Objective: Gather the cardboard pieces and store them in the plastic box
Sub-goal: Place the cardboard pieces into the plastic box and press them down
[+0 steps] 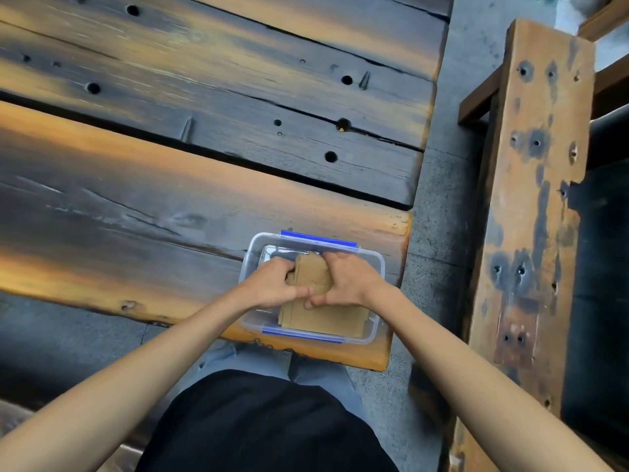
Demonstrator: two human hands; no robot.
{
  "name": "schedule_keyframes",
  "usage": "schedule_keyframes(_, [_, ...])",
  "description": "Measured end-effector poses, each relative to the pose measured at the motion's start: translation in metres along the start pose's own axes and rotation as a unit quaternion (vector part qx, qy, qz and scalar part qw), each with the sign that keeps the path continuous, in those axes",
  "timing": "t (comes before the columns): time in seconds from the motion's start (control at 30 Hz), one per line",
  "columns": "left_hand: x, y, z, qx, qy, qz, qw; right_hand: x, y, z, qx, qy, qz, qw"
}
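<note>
Both arms reach in from the bottom. The left hand [272, 282] and right hand [343, 281] pinch brown cardboard pieces [313, 275] over the clear plastic box [374, 267], lower middle of the wooden surface [136, 206].

Head camera looks steeply down, close over table [136, 216].

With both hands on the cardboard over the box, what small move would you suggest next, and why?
Probably lower the cardboard pieces and let go. Both the left hand and the right hand hold them above the open plastic box, where other cardboard already lies flat.
</note>
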State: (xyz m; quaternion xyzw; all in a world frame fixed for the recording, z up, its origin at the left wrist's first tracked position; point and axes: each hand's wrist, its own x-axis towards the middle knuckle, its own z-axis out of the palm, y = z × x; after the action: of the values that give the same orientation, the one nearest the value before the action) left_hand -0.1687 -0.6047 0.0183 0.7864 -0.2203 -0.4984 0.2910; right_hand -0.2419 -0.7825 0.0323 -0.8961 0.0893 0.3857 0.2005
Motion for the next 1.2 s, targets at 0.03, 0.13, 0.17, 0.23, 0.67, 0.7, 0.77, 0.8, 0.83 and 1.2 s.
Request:
schedule_keyframes(0.03, [0.000, -0.003, 0.000, -0.018, -0.002, 0.005, 1.000, 0.002, 0.003, 0.000, 0.009, -0.006, -0.005, 1.000])
schedule_keyframes(0.13, [0.002, -0.010, 0.001, -0.050, -0.018, 0.009, 0.999, 0.006, 0.011, 0.001, 0.012, -0.025, -0.020, 0.999])
schedule_keyframes(0.17, [0.003, -0.011, 0.002, -0.036, -0.022, 0.002, 0.999, 0.007, 0.013, 0.002, 0.010, -0.029, -0.025, 0.999])
schedule_keyframes(0.23, [0.005, -0.013, 0.005, 0.002, -0.031, -0.022, 0.999, 0.009, 0.015, 0.002, 0.007, -0.038, -0.033, 0.999])
schedule_keyframes(0.67, [0.005, -0.004, 0.018, -0.010, -0.096, 0.003, 0.995, 0.019, 0.012, -0.008, -0.026, -0.117, -0.074, 0.990])
schedule_keyframes(0.7, [0.005, -0.005, 0.021, -0.012, -0.089, 0.004, 0.996, 0.020, 0.011, -0.010, -0.028, -0.126, -0.078, 0.989])
schedule_keyframes(0.77, [0.005, -0.008, 0.024, -0.015, -0.077, 0.001, 0.997, 0.021, 0.011, -0.014, -0.031, -0.140, -0.087, 0.986])
schedule_keyframes(0.8, [0.004, -0.009, 0.026, -0.015, -0.074, -0.004, 0.997, 0.021, 0.013, -0.016, -0.027, -0.149, -0.090, 0.984])
schedule_keyframes(0.83, [0.004, -0.008, 0.027, -0.016, -0.075, -0.009, 0.997, 0.022, 0.016, -0.016, -0.020, -0.157, -0.093, 0.983])
schedule_keyframes(1.2, [0.004, -0.015, 0.000, -0.010, -0.023, -0.018, 1.000, 0.023, 0.018, -0.020, 0.042, -0.099, -0.107, 0.988])
